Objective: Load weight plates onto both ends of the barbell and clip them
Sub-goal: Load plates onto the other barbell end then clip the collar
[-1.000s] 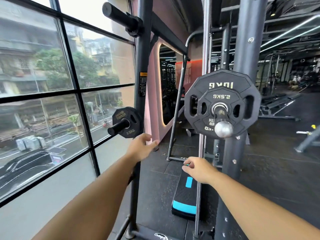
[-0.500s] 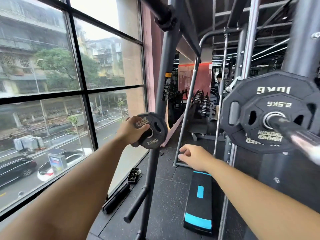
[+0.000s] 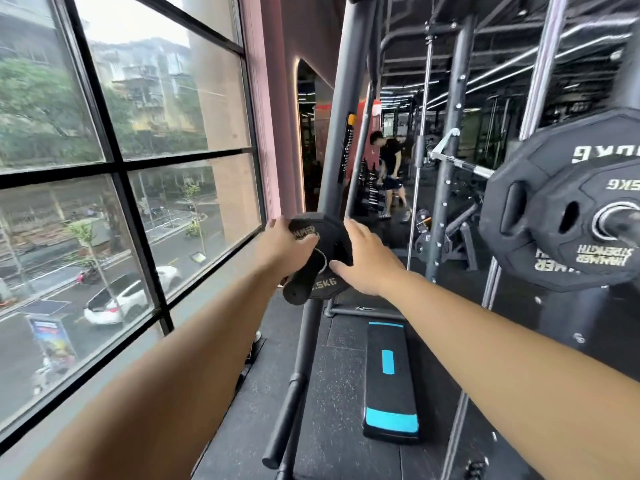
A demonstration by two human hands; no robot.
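Observation:
A small black 2.5 kg plate (image 3: pixel 329 252) sits on a storage peg (image 3: pixel 302 285) of the rack upright. My left hand (image 3: pixel 284 245) grips its left rim and my right hand (image 3: pixel 365 258) holds its right side. At the right edge the barbell end (image 3: pixel 623 225) carries a 10 kg plate (image 3: pixel 540 188) with a 2.5 kg plate (image 3: pixel 595 251) in front of it. No clip shows on that sleeve.
A large window (image 3: pixel 121 168) fills the left. A black and blue step platform (image 3: pixel 389 382) lies on the floor below my right arm. A lower rack peg (image 3: pixel 287 420) sticks out towards me. A person (image 3: pixel 391 168) stands far back by the dumbbells.
My right hand rose from above the step platform onto the small plate's right side. My left hand stayed on the plate. The view swung left, pushing the loaded barbell end to the right edge.

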